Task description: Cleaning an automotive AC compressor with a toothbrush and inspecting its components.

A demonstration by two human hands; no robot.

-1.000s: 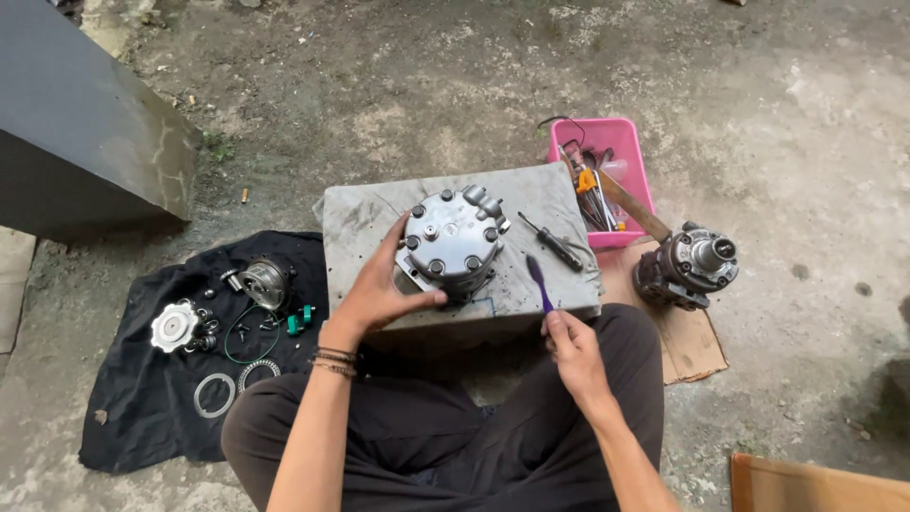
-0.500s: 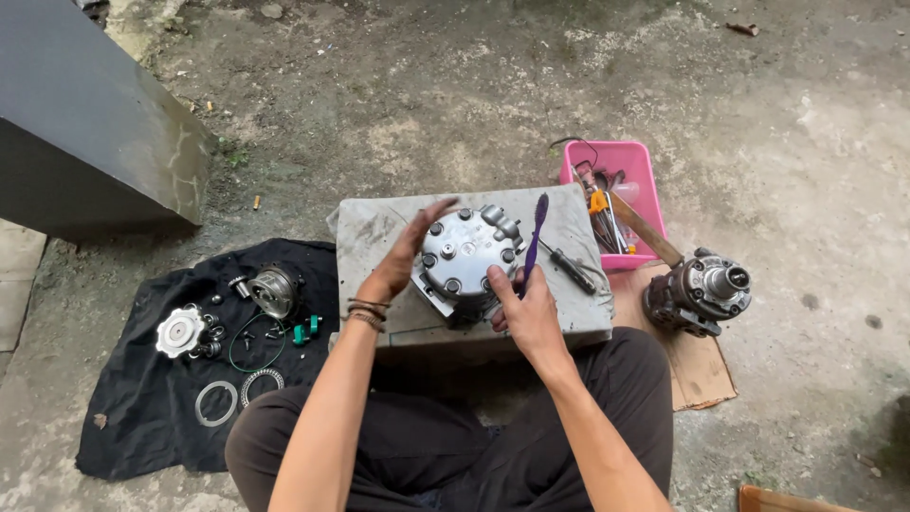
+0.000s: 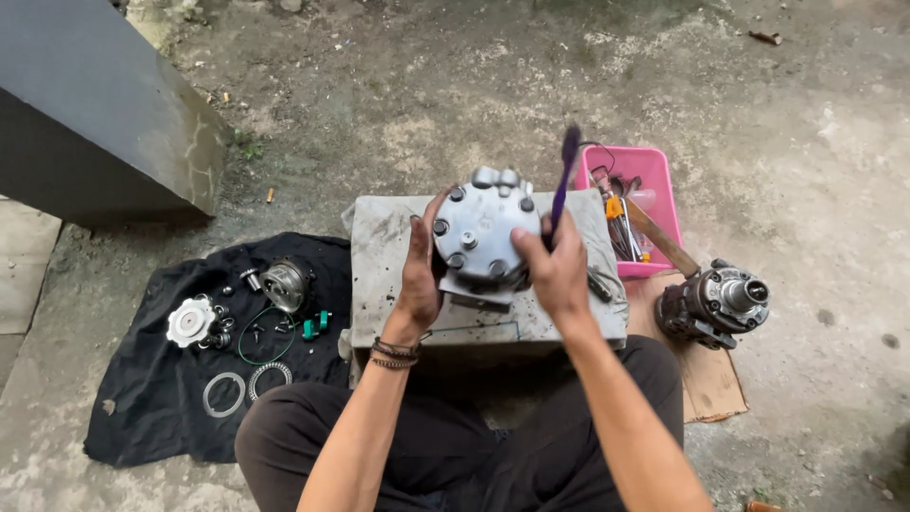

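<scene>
A round grey metal compressor body (image 3: 482, 235) with several bolts on its face is tilted up over a grey block table (image 3: 389, 256). My left hand (image 3: 420, 275) grips its left side. My right hand (image 3: 555, 265) presses against its right side and also holds a purple-handled brush (image 3: 566, 171), which points upward past the fingers.
A pink tray (image 3: 654, 171) of tools stands at the block's far right. Another compressor unit (image 3: 716, 301) rests on cardboard (image 3: 706, 379) to the right. A black cloth (image 3: 152, 379) on the left carries a white disc (image 3: 191, 320), rings, a green part and small fittings. A dark slab (image 3: 95, 123) stands far left.
My right hand has come up from my lap with the brush to the compressor's right side. Both hands have lifted and tilted the compressor off the block.
</scene>
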